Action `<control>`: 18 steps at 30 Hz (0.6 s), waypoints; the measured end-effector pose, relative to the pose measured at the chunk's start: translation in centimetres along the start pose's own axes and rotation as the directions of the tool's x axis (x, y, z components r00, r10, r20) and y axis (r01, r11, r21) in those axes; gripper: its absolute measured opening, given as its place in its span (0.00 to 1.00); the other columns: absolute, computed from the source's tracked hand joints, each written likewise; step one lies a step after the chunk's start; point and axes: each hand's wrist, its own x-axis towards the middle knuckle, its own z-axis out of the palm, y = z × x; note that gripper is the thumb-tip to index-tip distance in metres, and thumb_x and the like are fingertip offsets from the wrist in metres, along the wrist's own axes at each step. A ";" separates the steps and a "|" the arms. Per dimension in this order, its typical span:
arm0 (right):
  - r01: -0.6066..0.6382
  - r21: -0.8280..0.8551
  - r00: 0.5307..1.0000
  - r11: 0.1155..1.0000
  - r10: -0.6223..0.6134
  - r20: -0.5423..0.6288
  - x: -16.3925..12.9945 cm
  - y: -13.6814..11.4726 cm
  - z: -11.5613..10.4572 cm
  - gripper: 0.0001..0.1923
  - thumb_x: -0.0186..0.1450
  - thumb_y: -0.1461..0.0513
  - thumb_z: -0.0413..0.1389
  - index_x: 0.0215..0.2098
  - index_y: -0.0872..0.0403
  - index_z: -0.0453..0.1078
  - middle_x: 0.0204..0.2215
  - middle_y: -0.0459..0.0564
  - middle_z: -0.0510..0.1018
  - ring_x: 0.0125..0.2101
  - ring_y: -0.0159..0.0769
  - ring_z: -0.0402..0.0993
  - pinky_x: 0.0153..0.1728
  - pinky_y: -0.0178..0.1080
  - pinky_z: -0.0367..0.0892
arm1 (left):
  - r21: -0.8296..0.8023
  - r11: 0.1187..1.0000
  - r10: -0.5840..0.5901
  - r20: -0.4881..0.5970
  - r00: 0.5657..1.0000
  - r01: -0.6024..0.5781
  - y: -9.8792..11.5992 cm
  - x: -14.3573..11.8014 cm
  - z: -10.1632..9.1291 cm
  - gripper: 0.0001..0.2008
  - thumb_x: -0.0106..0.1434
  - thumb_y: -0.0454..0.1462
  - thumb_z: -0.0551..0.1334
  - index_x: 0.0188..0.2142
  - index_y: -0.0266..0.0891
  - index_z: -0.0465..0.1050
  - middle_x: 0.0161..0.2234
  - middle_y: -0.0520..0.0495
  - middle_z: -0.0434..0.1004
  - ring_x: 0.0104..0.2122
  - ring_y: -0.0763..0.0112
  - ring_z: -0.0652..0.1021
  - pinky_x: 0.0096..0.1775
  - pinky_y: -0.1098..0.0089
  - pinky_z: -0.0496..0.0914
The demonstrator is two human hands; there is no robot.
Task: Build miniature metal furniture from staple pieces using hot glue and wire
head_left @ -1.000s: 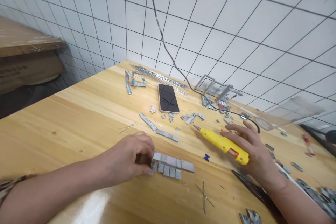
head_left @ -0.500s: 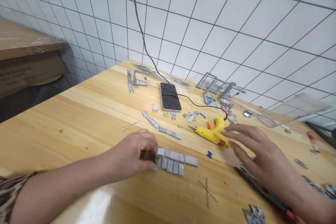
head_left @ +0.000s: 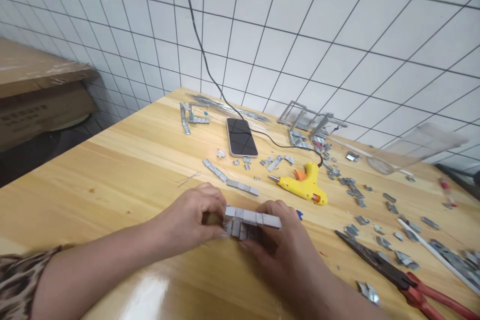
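Both hands met low in the middle of the frame over a small block of grey staple strips resting on the wooden counter. The left hand was closed on the block's left end, thumb and fingertips pinching it. The right hand cupped the right end and near side, its fingers curled against the strips from below and in front. The block looked like several short strips stacked in layers, the top row longer than those beneath.

Just above and to the right lay a yellow glue gun on its side, nozzle pointing left, its black cord running up toward the top of the frame. Beyond it a dark phone lay flat. Loose staple pieces were scattered between the phone and the hands, with more strewn toward the right edge. Red-handled pliers lay in the lower right corner.

For pressing the layers together, the grip seemed best kept even from both ends, so that the rows would stay square and not slide sideways. Light, steady pressure looked wiser than a hard squeeze, since thin strips would probably buckle or split apart. Keeping the block flat on the counter would likely help the edges line up.
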 end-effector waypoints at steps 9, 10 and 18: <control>-0.023 0.037 0.999 0.999 0.022 0.027 -0.2 -0.1 0.2 0.04 0.58 0.65 0.58 0.28 0.53 0.66 0.28 0.48 0.70 0.30 0.41 0.65 0.30 0.44 0.61 | 0.020 1.000 0.017 0.022 1.000 -0.018 0.1 0.0 -0.1 0.03 0.53 0.31 0.66 0.26 0.37 0.73 0.31 0.48 0.76 0.35 0.65 0.74 0.36 0.69 0.68; -0.020 0.042 0.999 0.999 0.018 0.037 -0.2 0.0 0.1 0.03 0.58 0.65 0.58 0.28 0.53 0.67 0.28 0.48 0.70 0.30 0.41 0.65 0.30 0.44 0.62 | 0.021 1.000 0.021 0.021 1.000 -0.021 0.1 0.0 -0.1 0.03 0.53 0.31 0.66 0.26 0.37 0.73 0.31 0.48 0.76 0.35 0.66 0.74 0.36 0.69 0.68; -0.004 0.051 0.998 0.999 0.000 0.067 -0.5 0.6 0.3 0.03 0.60 0.63 0.57 0.29 0.53 0.67 0.28 0.48 0.69 0.30 0.40 0.65 0.30 0.44 0.61 | 0.016 0.999 0.033 0.011 0.999 -0.033 0.1 -0.1 0.0 0.07 0.54 0.33 0.67 0.23 0.38 0.70 0.31 0.49 0.75 0.35 0.66 0.74 0.36 0.69 0.68</control>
